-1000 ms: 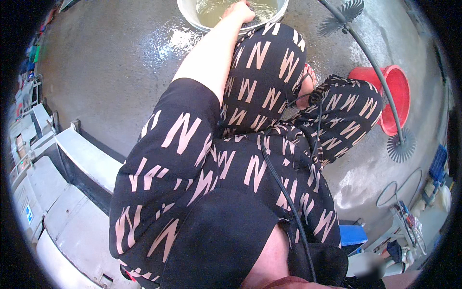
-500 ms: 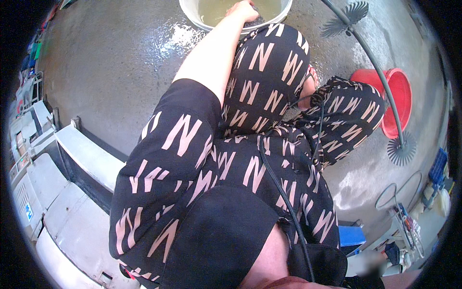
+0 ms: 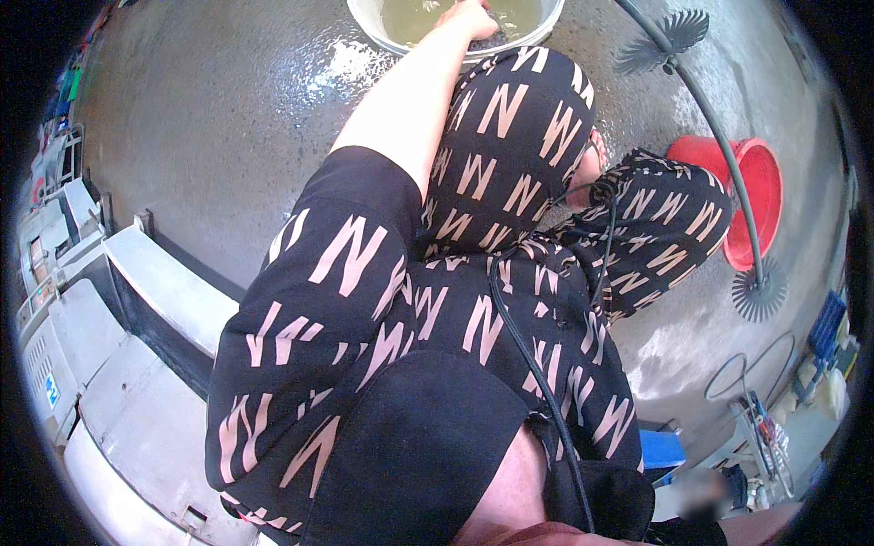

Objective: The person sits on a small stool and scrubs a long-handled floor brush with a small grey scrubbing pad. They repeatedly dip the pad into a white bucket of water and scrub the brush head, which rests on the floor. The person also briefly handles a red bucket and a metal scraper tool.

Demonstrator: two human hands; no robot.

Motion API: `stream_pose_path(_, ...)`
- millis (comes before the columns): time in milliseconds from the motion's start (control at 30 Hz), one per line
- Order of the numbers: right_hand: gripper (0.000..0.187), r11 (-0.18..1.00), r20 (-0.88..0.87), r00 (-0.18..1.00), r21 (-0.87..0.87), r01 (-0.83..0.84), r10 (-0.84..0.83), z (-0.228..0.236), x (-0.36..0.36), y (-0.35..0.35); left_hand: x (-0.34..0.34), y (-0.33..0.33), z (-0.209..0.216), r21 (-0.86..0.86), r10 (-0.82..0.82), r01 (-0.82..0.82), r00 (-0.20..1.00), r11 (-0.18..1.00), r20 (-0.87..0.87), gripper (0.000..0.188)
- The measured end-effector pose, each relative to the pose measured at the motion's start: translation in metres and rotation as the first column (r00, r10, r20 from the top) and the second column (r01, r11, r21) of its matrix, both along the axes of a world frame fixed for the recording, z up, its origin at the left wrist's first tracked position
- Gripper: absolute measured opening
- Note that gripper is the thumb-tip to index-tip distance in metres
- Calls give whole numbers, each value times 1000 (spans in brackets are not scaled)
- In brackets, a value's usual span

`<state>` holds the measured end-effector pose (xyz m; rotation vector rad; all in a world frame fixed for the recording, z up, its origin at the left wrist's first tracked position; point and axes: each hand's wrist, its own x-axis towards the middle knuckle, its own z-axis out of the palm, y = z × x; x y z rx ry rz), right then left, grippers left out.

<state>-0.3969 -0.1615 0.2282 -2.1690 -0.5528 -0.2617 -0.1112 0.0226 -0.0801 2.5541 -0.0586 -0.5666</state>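
My left hand (image 3: 468, 18) reaches down into a white bucket (image 3: 363, 25) at the top edge of the head view. Its fingers are closed round a dark, rough-textured thing (image 3: 493, 38), mostly hidden by the hand and the bucket's rim; its kind cannot be made out. Murky yellowish water (image 3: 405, 18) with pale floating bits fills the bucket. At the lower right a bare piece of my right arm (image 3: 765, 526) runs out past the picture's edge, and my right hand does not show.
A red bucket (image 3: 765, 173) lies tipped beside my right knee. In front of it runs a grey pole (image 3: 710, 105) with fan-shaped bristle discs (image 3: 759, 289). Wet concrete floor (image 3: 209, 118) surrounds me. White metal machinery (image 3: 137, 391) stands on the left, a blue object (image 3: 662, 448) at lower right.
The view has shifted a little, so the bucket sits slightly higher and further right. My left hand stays in the bucket, still closed on the dark thing.
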Motion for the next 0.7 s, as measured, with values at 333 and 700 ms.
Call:
stream_pose_path(333, 45, 1000, 5, 1000, -18, -20, 20, -2, 4, -2, 3, 3, -10, -39, 26, -25, 1000, 999, 17, 56)
stream_pose_path(700, 42, 999, 23, 999, -25, -27, 28, -2, 9, -3, 9, 3, -32, 51, 11, -10, 1000, 999, -16, 56)
